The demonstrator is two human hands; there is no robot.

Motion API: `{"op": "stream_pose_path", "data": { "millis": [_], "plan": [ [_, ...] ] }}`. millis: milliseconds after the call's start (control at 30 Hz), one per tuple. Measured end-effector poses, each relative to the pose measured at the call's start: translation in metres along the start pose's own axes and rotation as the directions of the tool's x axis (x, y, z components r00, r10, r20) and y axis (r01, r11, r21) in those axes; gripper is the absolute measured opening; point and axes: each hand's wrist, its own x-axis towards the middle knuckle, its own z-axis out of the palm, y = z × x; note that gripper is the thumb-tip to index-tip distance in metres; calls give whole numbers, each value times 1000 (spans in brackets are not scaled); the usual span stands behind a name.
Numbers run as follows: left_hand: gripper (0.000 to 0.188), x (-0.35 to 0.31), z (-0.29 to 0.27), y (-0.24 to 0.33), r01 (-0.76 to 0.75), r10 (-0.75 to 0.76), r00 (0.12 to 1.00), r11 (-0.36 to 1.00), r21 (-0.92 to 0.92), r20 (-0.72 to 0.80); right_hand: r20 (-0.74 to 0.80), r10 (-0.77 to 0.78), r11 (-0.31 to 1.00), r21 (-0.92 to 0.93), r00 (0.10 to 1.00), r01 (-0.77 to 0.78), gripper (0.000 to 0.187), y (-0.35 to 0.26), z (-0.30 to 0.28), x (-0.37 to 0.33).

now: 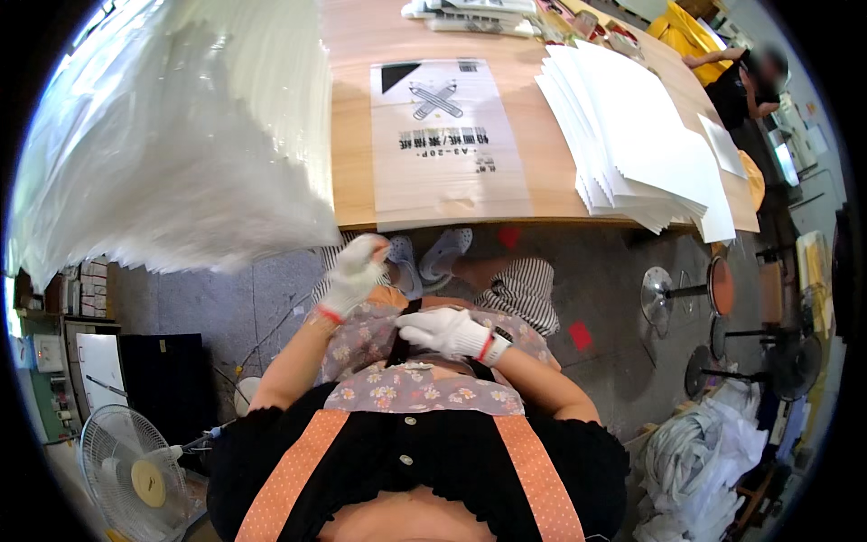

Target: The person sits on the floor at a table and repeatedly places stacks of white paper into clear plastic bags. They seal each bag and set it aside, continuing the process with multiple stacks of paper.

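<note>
My left hand (350,278), in a white glove with bare fingertips, hovers just off the table's front edge, close to the corner of a big heap of clear plastic bags (208,144). Its fingers are drawn together; whatever may be between them is too small to make out. Over my lap lies my right hand (442,332), also gloved, fingers stretched out and holding nothing. A flat, see-through printed bag (442,185) with a crossed-pencils picture lies on the table in front of me, upside down from my side. To its right is a fanned stack of white paper (632,135).
The wooden table (352,194) carries more packed bags (474,20) at the back. A round stool (720,287) stands right, above piled white plastic (704,452). A fan (131,470) is at lower left. Another person (745,86) is at far right.
</note>
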Motion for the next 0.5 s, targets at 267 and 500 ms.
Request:
{"op": "stream_pose_path", "data": {
  "millis": [267, 500],
  "plan": [
    [25, 123, 97, 1, 29, -48, 999, 828, 560, 20, -399, 394, 815, 568, 828, -113, 32, 59, -3, -63],
    [28, 149, 61, -21, 289, -307, 930, 950, 115, 202, -375, 436, 720, 691, 818, -67, 32, 77, -52, -31]
  ]
}}
